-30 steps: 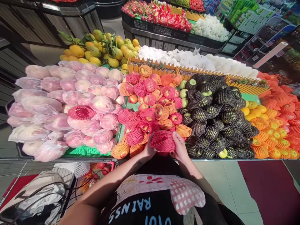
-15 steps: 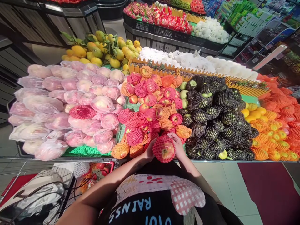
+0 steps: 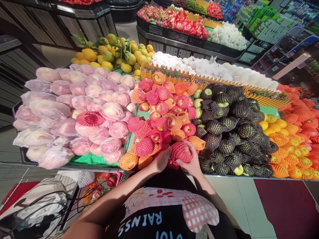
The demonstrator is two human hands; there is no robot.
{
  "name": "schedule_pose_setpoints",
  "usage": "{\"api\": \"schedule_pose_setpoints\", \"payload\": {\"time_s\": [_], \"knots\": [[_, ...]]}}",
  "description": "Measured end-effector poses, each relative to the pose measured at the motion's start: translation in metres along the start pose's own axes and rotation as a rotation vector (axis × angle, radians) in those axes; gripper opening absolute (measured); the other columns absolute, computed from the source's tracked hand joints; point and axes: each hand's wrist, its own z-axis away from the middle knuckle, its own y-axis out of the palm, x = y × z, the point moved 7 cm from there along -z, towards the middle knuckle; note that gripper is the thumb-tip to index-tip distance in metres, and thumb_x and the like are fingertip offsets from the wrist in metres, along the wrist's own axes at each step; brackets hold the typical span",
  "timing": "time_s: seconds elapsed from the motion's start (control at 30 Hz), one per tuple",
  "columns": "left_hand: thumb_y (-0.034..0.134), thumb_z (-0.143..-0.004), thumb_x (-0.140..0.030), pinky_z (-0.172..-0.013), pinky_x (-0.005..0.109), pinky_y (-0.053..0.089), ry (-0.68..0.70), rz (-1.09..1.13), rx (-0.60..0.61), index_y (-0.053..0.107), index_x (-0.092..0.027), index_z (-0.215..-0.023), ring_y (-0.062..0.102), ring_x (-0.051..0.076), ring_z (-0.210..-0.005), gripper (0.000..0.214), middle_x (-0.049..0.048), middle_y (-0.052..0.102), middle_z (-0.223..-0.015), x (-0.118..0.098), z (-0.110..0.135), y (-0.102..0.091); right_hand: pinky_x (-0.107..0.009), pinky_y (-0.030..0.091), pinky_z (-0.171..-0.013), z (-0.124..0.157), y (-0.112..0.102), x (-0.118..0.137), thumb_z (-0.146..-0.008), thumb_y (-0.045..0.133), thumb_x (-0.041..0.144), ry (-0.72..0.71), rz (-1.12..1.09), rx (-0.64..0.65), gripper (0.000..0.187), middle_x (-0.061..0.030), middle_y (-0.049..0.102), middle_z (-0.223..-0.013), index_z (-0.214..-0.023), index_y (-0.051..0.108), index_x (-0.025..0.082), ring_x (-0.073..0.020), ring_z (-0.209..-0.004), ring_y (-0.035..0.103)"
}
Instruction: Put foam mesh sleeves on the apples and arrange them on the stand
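An apple in a pink foam net (image 3: 181,152) is between my two hands, low over the near edge of the fruit stand. My right hand (image 3: 193,162) wraps around its right side, thumb across the near face. My left hand (image 3: 160,161) is closed against its left side, with the fingertips partly hidden. The net's closed side faces up, covering the apple's skin. Just beyond lies a pile of apples in pink and orange foam nets (image 3: 161,108).
On the left are bagged pink fruits (image 3: 59,109), with one empty-looking pink net (image 3: 90,118) on top. Green fruits in black nets (image 3: 224,132) lie to the right. A yellow picket divider (image 3: 171,74) runs behind. A shopping cart (image 3: 99,186) stands at lower left.
The apple has been turned in my hands: its bare stem end faced me before, and now the netted side shows. My right hand has shifted lower around it. The view has moved slightly.
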Motion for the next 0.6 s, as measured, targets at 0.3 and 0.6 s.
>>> {"api": "schedule_pose_setpoints", "payload": {"time_s": [0.3,0.6], "knots": [[0.046,-0.098,-0.041,-0.078,0.033,0.048,0.270,-0.630,-0.253,0.064,-0.018,-0.114,0.064,0.022,-0.085,0.033,0.0070,0.071,-0.096,-0.095,-0.045,-0.083,-0.046,0.040,-0.110,-0.107,-0.024,0.037,-0.057,0.090,0.041,-0.106,0.250,-0.271,0.077,-0.0077,0.061,-0.125,-0.122,0.054,0.023,-0.0275,-0.115,0.058],[0.076,-0.073,-0.048,-0.089,0.040,0.053,-0.325,-1.164,-0.251,0.063,-0.010,-0.121,0.068,0.040,-0.112,0.063,0.0245,0.070,-0.124,-0.087,-0.171,-0.153,-0.049,0.045,-0.105,-0.198,0.049,0.058,-0.058,0.086,0.036,-0.257,0.441,-0.160,0.088,-0.0157,0.063,-0.131,-0.134,0.047,0.018,-0.0324,-0.120,0.061]]}}
